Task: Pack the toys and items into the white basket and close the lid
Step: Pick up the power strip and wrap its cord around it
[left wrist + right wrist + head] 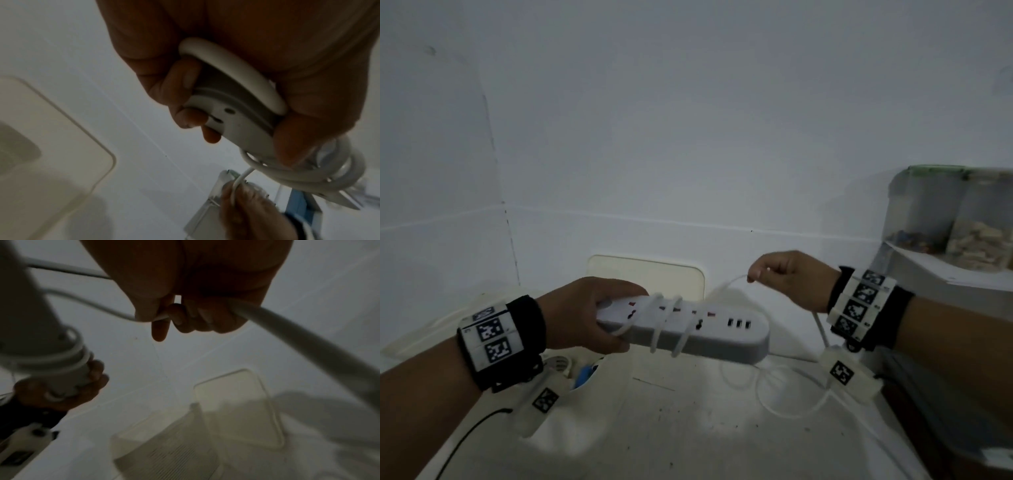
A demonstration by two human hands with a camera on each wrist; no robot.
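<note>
My left hand [589, 317] grips one end of a white power strip [709, 329], held level above the floor; in the left wrist view its fingers [185, 91] curl round the strip [232, 113]. The white cord [726, 286] is looped about three times round the strip's middle. My right hand [780, 274] pinches the cord up and to the right of the strip; the right wrist view shows the cord [298, 335] running through its curled fingers [185, 318]. The rest of the cord lies loose on the floor [791, 407]. The white basket [170, 456] stands below, its cream lid [650, 274] leaning against the wall.
A low white shelf [941, 274] at the right carries clear containers [948, 219] of small pieces. A blue item [583, 375] and a round white one [558, 365] lie below my left wrist. A black cable [469, 435] trails at the lower left. White walls close the corner.
</note>
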